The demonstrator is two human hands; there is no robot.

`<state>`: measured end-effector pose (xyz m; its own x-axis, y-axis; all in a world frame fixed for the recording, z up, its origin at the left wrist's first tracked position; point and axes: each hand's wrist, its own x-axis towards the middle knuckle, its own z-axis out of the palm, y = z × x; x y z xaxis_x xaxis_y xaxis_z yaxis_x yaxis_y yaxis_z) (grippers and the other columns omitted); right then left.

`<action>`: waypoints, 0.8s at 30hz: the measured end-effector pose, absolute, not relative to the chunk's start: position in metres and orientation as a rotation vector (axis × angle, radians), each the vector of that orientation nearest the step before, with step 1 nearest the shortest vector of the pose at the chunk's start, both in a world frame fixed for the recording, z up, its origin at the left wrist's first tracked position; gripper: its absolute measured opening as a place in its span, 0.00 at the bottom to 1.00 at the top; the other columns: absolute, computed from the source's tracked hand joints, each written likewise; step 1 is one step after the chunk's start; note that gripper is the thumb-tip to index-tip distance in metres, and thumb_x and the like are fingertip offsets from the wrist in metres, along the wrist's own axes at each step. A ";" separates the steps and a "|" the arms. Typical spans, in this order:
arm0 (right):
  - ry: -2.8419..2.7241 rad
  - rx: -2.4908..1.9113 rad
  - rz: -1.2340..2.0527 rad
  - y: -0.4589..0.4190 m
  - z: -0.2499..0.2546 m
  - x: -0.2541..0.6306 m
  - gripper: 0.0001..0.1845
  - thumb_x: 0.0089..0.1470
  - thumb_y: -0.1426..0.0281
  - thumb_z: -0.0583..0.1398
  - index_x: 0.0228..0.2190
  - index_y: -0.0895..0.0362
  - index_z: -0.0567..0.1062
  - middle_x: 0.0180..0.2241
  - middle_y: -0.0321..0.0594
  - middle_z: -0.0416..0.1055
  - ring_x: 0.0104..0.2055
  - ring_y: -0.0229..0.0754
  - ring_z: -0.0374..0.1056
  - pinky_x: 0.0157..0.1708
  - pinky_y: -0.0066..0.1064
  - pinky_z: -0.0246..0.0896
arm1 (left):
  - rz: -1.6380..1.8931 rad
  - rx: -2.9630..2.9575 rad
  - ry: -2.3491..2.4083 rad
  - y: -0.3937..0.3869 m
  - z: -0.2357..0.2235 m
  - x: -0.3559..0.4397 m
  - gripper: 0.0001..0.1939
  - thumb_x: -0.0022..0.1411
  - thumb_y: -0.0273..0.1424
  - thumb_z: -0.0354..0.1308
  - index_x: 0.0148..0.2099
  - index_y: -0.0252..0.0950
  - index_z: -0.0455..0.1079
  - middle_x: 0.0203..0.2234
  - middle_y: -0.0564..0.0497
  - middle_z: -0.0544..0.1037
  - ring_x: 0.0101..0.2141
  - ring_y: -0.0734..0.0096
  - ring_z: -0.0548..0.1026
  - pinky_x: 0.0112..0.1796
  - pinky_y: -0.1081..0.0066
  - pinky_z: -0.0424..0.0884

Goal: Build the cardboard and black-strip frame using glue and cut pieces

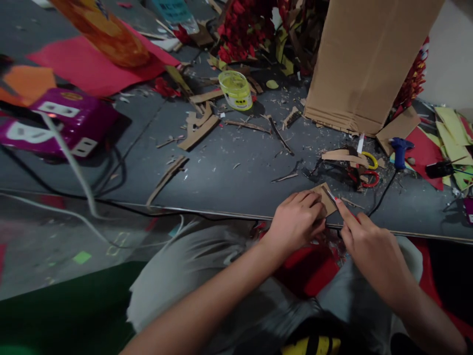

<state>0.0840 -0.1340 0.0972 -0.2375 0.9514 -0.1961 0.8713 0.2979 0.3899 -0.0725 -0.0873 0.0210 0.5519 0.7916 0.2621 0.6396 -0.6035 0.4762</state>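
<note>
- Head view: the left hand (298, 217) lies over the left side of a small cardboard piece (331, 204), its fingers bent and close together; whether the thumb pinches the piece from below, I cannot tell.
- The right hand (373, 251) grips a slim tool (331, 194) with a red handle, its forefinger stretched along it. The tool's narrow metal end points away from the person and lies over the cardboard piece; whether it touches the surface is too small to tell.
- The cardboard piece sits at the near edge of the grey table (229, 165), between the two hands, tilted so that a corner points away.
- Just beyond it lie scissors with red handles (371, 179), near a yellow ring (370, 159) and strips of cardboard (343, 157).
- To the right of these stands a blue glue gun (399, 153), its cord running down to the table edge.
- Farther back, a tall cardboard panel (369, 59) stands upright, with red flowers (246, 32) to its left.
- An open yellow tub (236, 91) stands near the middle, twigs (279, 135) lying in front.
- At the left are a purple power strip (66, 123) and a red sheet (107, 74) with an orange bottle (114, 39) on it.
</note>
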 end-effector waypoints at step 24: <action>2.077 1.619 0.267 -0.161 0.097 0.094 0.31 0.56 0.74 0.54 0.61 0.48 0.58 0.30 0.37 0.72 0.17 0.31 0.64 0.15 0.23 0.53 | 0.677 2.457 1.221 -0.090 0.017 -0.068 0.10 0.54 0.34 0.63 0.37 0.35 0.74 0.43 0.46 0.79 0.43 0.59 0.75 0.43 0.62 0.74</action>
